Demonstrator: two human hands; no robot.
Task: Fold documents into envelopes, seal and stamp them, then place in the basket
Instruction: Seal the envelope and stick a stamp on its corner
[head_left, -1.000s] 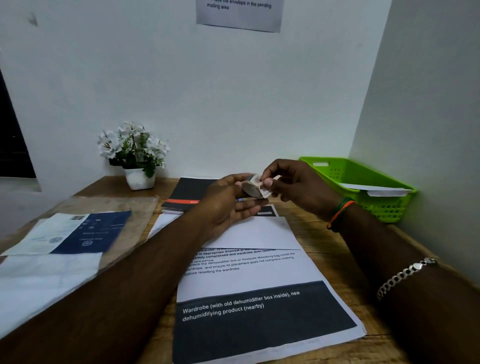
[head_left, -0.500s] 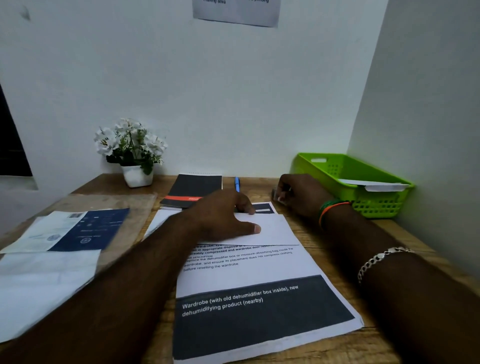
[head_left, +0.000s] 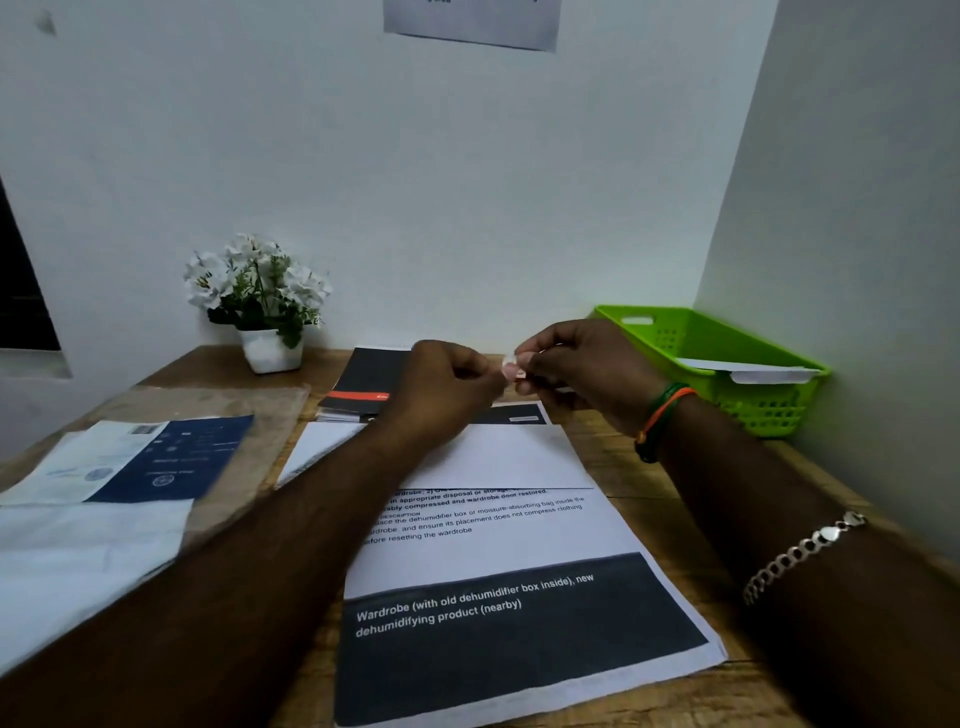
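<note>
The tabletop (head_left: 613, 452) carries a printed document (head_left: 498, 561) in the near centre, with a white envelope (head_left: 498, 457) lying across its far edge. The green basket (head_left: 727, 358) stands at the far right and already holds one envelope. Above the white envelope, the left hand (head_left: 441, 389) and right hand (head_left: 582, 374) meet, both pinching a small stamp (head_left: 511, 370); its detail is too small to resolve. Judged step: stamping. Peel cleanly, hold the stamp by its edges, align it square to an envelope corner, then press flat.
</note>
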